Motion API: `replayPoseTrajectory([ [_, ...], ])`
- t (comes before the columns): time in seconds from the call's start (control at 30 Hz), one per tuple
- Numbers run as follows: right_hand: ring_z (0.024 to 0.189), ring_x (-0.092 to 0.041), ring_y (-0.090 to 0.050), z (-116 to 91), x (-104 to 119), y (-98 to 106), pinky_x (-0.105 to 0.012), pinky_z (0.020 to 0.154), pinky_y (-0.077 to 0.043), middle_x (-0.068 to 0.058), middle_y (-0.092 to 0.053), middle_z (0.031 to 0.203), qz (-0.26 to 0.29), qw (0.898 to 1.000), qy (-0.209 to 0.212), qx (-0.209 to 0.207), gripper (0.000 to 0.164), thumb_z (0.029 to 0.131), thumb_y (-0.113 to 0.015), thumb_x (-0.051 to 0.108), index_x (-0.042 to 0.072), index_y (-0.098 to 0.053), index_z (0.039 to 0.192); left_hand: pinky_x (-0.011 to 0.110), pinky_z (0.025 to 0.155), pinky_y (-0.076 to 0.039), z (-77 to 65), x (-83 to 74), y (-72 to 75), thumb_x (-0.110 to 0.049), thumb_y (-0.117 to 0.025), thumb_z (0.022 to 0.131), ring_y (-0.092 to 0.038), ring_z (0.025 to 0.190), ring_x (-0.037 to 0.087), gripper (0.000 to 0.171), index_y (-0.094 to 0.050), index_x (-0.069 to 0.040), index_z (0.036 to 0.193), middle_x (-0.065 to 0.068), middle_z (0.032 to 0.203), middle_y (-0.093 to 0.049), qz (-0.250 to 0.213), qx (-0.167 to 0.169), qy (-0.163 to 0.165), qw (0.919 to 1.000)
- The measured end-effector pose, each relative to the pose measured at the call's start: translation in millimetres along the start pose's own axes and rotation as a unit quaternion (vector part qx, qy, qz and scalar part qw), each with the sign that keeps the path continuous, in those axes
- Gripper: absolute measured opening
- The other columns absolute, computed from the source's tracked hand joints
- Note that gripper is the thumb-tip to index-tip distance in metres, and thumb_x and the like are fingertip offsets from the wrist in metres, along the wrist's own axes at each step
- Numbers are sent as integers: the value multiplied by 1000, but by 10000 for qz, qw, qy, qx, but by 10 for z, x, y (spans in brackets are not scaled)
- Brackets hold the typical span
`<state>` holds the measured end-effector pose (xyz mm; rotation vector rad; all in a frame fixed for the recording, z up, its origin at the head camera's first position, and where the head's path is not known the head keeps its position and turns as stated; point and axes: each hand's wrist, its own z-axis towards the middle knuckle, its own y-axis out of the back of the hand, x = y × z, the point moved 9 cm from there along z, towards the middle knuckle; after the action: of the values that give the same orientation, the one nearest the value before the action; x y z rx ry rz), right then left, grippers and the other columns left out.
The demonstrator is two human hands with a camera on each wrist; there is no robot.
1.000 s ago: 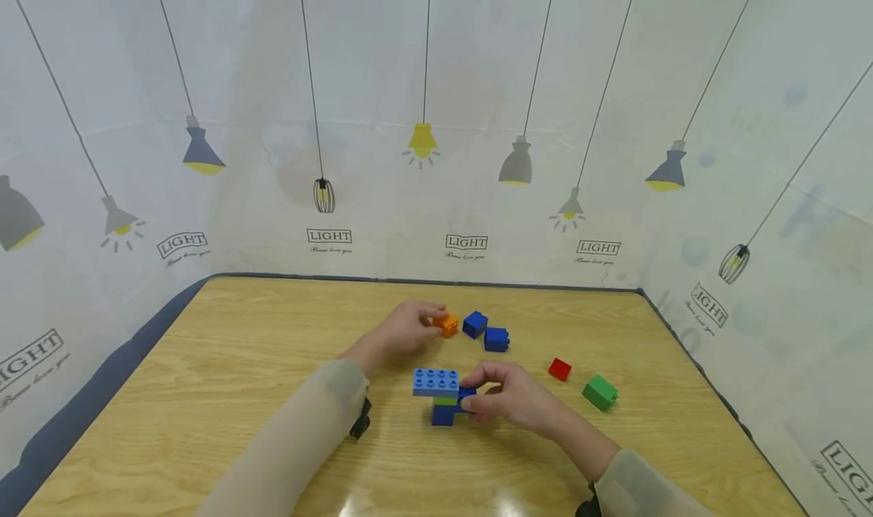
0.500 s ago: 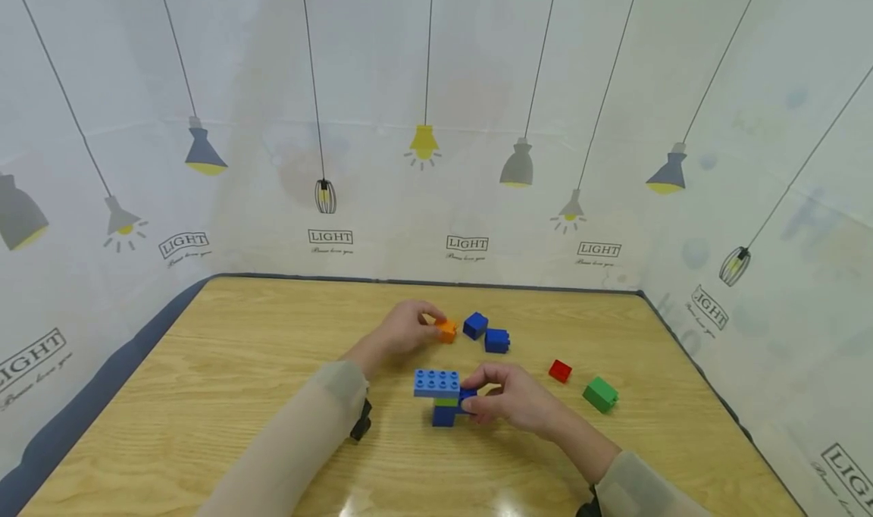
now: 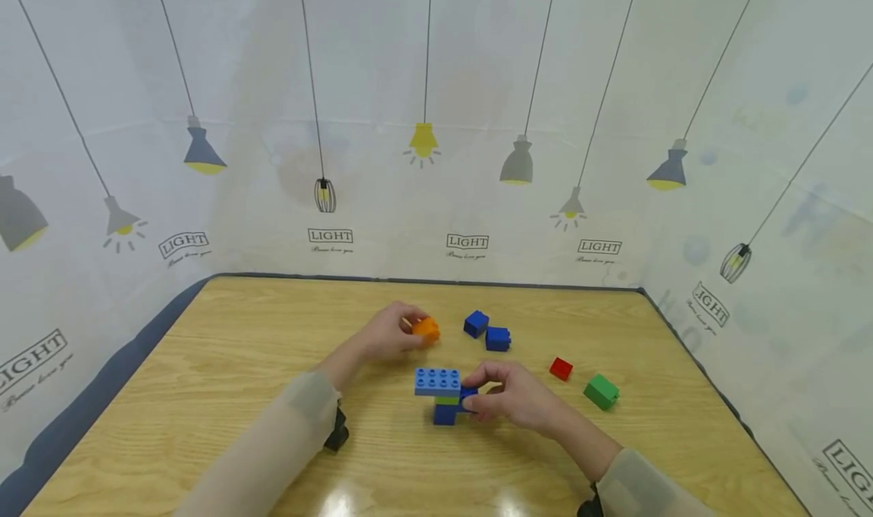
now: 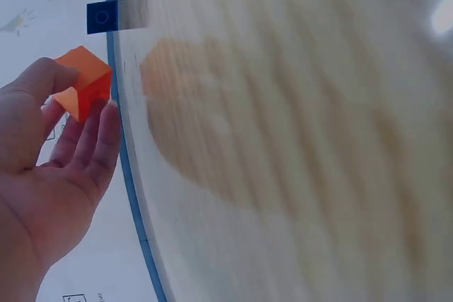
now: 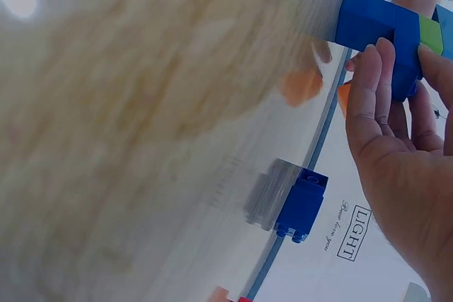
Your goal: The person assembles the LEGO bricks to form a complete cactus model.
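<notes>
My left hand (image 3: 389, 333) pinches an orange toy brick (image 3: 427, 330) between thumb and fingers. In the left wrist view the orange brick (image 4: 90, 79) appears raised, apart from its reflection in the table. Nearer to me stands a small built stack: a light blue eight-stud brick (image 3: 437, 381) on top, a lime green brick (image 3: 446, 400) under it and a dark blue brick (image 3: 445, 415) at the base. Another dark blue brick (image 3: 468, 397) sticks out at the stack's right side. Thumb and fingers of my right hand (image 3: 521, 403) grip that side brick, partly hiding it.
Two loose blue bricks, a rear one (image 3: 476, 323) and a front one (image 3: 498, 339), lie close together behind the stack. A red brick (image 3: 561, 369) and a green brick (image 3: 602, 391) lie to the right on the wooden table (image 3: 259, 327). A printed curtain (image 3: 382, 221) surrounds the table's far sides.
The left hand has moved to the left, carrying the orange brick away from the two blue bricks. My right hand and the stack stay in place.
</notes>
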<state>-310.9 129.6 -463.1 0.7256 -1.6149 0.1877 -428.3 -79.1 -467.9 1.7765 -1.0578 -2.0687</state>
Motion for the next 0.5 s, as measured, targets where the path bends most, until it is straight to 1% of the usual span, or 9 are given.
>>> replayPoseTrajectory([
  [0.1,92,-23,-76,-5,1,2,-35,83,-68,-15,-68,128,1,10000,-1,-11,26,102,-80,17,5,-73,123,41,98,-61,-71,8,48,-15,-81,96,-67,112,24,43,-73,-14,139,7,135,-69,-253,-77,-3,9997],
  [0.23,92,-24,-76,-7,2,3,-36,84,-68,-15,-68,128,1,10000,-3,-16,26,102,-80,18,5,-73,123,45,103,-60,-190,-47,123,-14,-80,97,-67,117,26,44,-70,-14,140,8,136,-71,-485,-225,-101,9985],
  [0.37,93,-25,-76,-10,5,1,-36,84,-69,-15,-68,128,-31,10000,8,-26,26,102,-81,18,5,-73,123,45,99,-61,-324,-170,179,-12,-76,99,-66,118,28,50,-65,-19,148,11,140,-67,-439,-294,-495,9974],
  [0.43,93,-25,-76,-9,6,0,-36,84,-69,-14,-69,128,-43,10000,17,-27,26,102,-81,19,5,-73,123,43,96,-62,-397,-239,193,-11,-72,100,-65,118,28,53,-63,-19,152,13,143,-64,-442,-278,-722,9960],
  [0.5,93,-25,-76,-7,4,0,-37,84,-69,-14,-68,127,-35,10000,22,-24,26,102,-81,18,5,-73,123,41,95,-62,-479,-305,203,-11,-71,102,-65,118,28,53,-63,-21,153,12,145,-62,-488,-256,-868,9947],
])
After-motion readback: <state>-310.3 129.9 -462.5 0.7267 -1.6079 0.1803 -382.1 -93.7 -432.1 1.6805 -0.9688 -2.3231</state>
